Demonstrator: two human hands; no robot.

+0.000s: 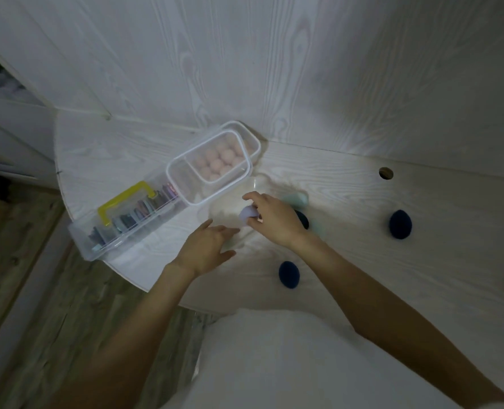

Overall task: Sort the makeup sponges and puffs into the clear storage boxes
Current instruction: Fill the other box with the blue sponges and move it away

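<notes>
Right hand [274, 221] pinches a lilac sponge [248, 214] above the counter [363, 261] — left hand [208, 246] open, fingers relaxed, holding nothing, beside it.

Pale lilac egg-shaped foam sponge [248, 213] in my fingers. Three navy egg-shaped foam sponges [400, 224] on whitewashed wood-grain worktop [363, 261]. Pink round puffs [219, 160]; yellow plastic handle [126, 199].

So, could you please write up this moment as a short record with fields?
setting: white wood-grain table
right hand: holds a lilac sponge over a clear box
left hand: open, at that box's near edge
stacked clear boxes: upper one holds pink puffs
loose on table: dark blue sponges; mint sponge
other: clear case with yellow handle
</notes>
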